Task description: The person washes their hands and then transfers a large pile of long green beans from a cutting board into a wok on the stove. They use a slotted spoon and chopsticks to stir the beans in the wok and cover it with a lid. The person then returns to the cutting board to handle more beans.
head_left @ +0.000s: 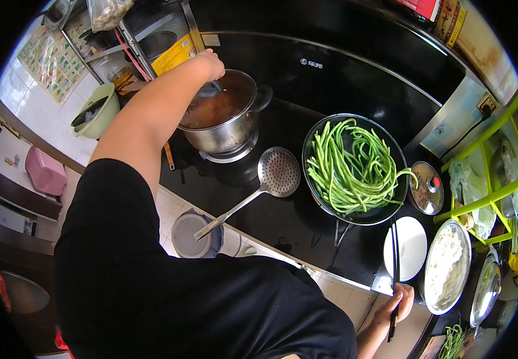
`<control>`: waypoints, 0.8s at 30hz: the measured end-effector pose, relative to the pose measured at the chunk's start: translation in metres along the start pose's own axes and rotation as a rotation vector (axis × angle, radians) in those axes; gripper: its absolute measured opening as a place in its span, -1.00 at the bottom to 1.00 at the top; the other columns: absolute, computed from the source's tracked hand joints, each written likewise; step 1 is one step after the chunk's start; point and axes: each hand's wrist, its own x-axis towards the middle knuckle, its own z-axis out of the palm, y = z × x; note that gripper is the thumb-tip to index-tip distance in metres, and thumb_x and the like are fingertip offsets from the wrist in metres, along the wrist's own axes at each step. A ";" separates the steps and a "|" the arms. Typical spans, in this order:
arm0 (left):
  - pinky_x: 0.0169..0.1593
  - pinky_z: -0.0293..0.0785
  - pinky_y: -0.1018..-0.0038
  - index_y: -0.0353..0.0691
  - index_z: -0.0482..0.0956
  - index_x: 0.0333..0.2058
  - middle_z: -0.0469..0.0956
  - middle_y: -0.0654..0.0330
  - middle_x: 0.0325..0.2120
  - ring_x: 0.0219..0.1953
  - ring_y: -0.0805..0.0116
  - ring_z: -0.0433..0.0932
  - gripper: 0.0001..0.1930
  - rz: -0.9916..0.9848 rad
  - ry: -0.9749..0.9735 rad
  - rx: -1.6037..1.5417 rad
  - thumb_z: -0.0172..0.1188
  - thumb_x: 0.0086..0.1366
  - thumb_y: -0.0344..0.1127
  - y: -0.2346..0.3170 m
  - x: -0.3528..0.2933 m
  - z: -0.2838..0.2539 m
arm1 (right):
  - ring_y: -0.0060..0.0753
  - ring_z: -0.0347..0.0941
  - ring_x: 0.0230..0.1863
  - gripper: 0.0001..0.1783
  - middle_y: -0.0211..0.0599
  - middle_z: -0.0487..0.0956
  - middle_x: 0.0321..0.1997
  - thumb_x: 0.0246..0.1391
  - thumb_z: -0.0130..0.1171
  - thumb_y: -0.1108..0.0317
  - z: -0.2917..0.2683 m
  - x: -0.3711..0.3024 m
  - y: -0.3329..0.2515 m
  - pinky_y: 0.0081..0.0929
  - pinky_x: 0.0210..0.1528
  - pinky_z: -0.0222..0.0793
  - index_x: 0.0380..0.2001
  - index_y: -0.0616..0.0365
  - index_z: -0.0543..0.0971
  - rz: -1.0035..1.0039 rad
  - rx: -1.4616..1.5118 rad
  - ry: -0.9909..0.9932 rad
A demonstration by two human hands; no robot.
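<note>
My left arm reaches over a steel pot with brown contents. At the pot's far rim my left hand is closed; what its fingers hold, if anything, is hidden. A grey rounded piece shows below that hand, its kind unclear. My right hand, low on the right, grips a pair of long black chopsticks. Their tips point up to the near edge of a dark pan. Long green beans fill the pan, a few hanging over its right rim.
On the black stovetop a slotted skimmer lies between pot and pan, its handle past the front edge. To the right are a small lid, a white bowl, a basin of white food and a green rack. A bin stands below.
</note>
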 end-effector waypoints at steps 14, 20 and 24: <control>-0.35 0.47 0.34 -0.28 0.61 -0.42 0.61 0.12 -0.51 -0.45 0.21 0.58 -0.68 -0.367 -0.008 -0.407 0.17 0.09 -0.09 0.000 -0.031 -0.008 | -0.25 0.37 -0.47 -0.70 -0.17 0.43 -0.53 0.19 -0.09 0.23 -0.001 0.007 -0.004 -0.39 -0.40 0.31 -0.48 0.24 0.46 -0.036 -0.027 -0.021; -0.43 0.47 0.38 -0.34 0.61 -0.48 0.59 0.10 -0.57 -0.57 0.33 0.55 -0.69 -0.345 -0.089 -0.703 0.27 0.03 -0.15 -0.014 -0.007 0.027 | -0.26 0.37 -0.48 -0.69 -0.17 0.43 -0.53 0.20 -0.10 0.24 -0.002 0.009 -0.006 -0.40 -0.41 0.31 -0.48 0.24 0.46 -0.087 -0.022 -0.034; -0.41 0.48 0.36 -0.35 0.62 -0.46 0.59 0.08 -0.57 -0.54 0.30 0.56 -0.72 -0.325 -0.076 -0.734 0.33 -0.05 -0.21 -0.021 0.004 0.040 | -0.27 0.37 -0.48 -0.70 -0.18 0.43 -0.54 0.20 -0.09 0.24 0.000 0.007 -0.008 -0.39 -0.41 0.31 -0.47 0.24 0.47 -0.091 -0.034 -0.033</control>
